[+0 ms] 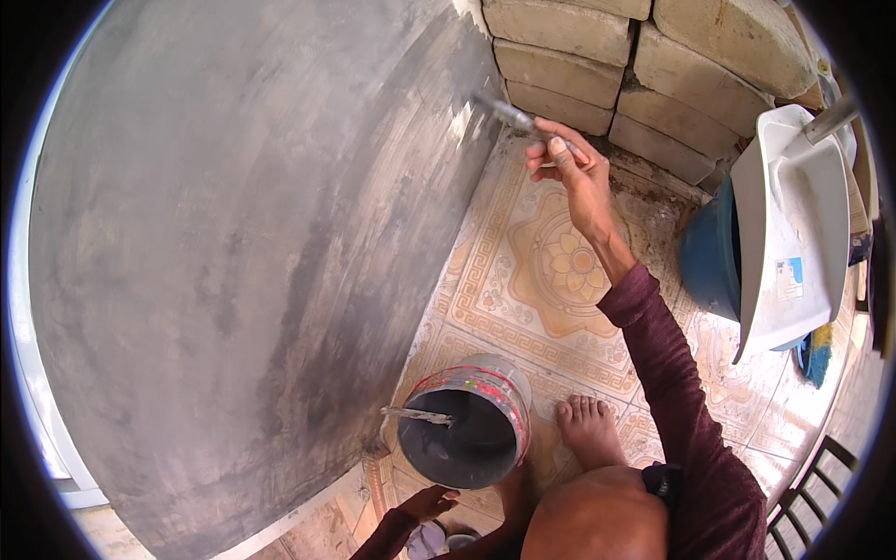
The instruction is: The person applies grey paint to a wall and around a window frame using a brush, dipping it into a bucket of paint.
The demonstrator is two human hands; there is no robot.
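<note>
My right hand (571,163) is closed around the handle of a paintbrush (519,118), its far end blurred against the grey-streaked wall (233,233). Pale patches show through the dark coat near the wall's far corner. Below stands a bucket (511,392) with a red-marked rim, holding dark grey paint (467,446). A paint-smeared stick (411,413) lies across its left rim and dips inside. Beside the bucket's near side is my left hand (429,503), fingers loosely stretched and holding nothing I can see; whether it touches the bucket I cannot tell.
Stacked pale blocks (560,70) line the far side. At right, a white dustpan-shaped piece (793,224) leans over a blue tub (711,247), near a blue-and-yellow brush (818,357). My bare foot (590,429) is on the patterned tile floor (532,327), beside the bucket.
</note>
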